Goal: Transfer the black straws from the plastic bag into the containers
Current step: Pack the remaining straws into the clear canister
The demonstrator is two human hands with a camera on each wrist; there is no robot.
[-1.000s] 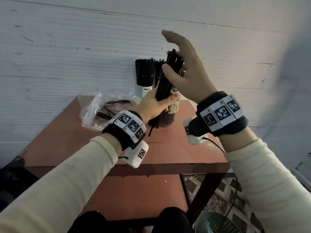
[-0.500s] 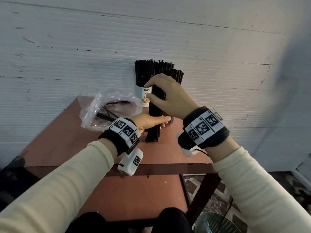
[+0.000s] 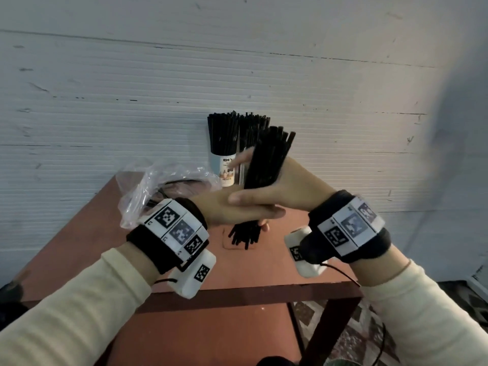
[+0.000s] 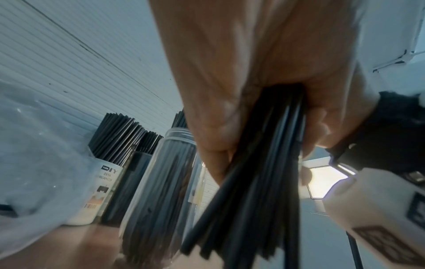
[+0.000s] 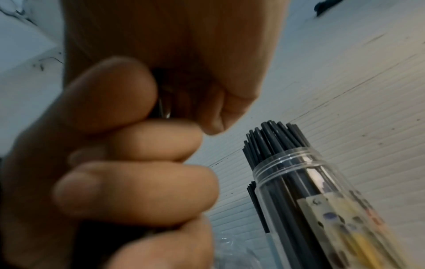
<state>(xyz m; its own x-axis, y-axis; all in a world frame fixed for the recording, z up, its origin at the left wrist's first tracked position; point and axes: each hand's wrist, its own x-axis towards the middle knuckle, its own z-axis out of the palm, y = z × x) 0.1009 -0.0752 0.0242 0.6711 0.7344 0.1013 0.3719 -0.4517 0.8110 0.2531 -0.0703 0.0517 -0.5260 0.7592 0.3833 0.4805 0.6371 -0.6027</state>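
A thick bundle of black straws (image 3: 266, 165) is held up over the table, tilted with its top to the right. My left hand (image 3: 245, 215) grips the bundle low down, its fingers curled round the straws (image 4: 253, 182). Just above it my right hand (image 3: 280, 188) also wraps the bundle, thumb lying across the front; the right wrist view shows that hand (image 5: 138, 163) in a fist. Behind stand the white DIY container (image 3: 224, 167) and a clear jar (image 5: 299, 191), both holding straws. The plastic bag (image 3: 158, 186) lies at the left with a few straws inside.
The red-brown table (image 3: 105, 233) is small and stands against a white ribbed wall (image 3: 105, 101). Its front edge is near my wrists, and a lower shelf shows beneath. A dark third container (image 4: 138, 163) stands between the white one and the clear jar (image 4: 161, 172).
The bundle stood with its lower ends on the table and my right hand near its top; now both hands grip its lower half and it is lifted and tilted right.
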